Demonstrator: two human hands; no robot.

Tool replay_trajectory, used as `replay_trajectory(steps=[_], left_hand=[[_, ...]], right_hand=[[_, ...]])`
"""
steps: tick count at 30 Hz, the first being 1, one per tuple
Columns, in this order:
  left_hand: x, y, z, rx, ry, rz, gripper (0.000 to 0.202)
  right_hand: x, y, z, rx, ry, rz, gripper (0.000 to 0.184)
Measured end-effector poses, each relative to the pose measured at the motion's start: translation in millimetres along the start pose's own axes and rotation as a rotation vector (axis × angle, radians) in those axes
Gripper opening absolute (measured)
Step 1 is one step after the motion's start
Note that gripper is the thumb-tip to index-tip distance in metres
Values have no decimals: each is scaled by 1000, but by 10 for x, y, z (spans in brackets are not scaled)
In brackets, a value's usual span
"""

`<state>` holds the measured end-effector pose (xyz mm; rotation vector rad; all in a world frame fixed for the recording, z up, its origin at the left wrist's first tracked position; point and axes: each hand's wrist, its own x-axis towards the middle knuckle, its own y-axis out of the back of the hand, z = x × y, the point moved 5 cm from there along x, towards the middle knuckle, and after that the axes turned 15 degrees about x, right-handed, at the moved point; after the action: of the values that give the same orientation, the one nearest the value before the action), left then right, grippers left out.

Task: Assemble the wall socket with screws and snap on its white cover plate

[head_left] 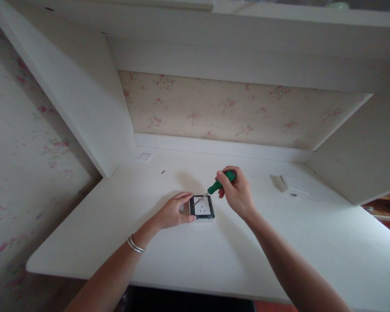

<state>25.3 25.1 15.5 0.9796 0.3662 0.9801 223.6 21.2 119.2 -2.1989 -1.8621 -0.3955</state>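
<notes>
Socket [203,209] in the head view sat on the desk [117,229], its front frame apparently off; a white frame [143,161] lay well apart. Left hand [175,210] gripped its left corners, thumb and fingers parted; right hand [238,193] closed around a screwdriver [215,186], tip at that side, work there seemingly unfinished.

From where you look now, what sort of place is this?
Probably a room in a home, judging by the floral wallpaper, the white desk and the shelf above it.
</notes>
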Motion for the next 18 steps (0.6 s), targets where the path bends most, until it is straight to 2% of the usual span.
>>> replay_trajectory(steps=[18], left_hand=[[1, -13, -1, 13, -13, 4, 77]], right_hand=[[-37, -66, -67, -67, 7, -52, 34]])
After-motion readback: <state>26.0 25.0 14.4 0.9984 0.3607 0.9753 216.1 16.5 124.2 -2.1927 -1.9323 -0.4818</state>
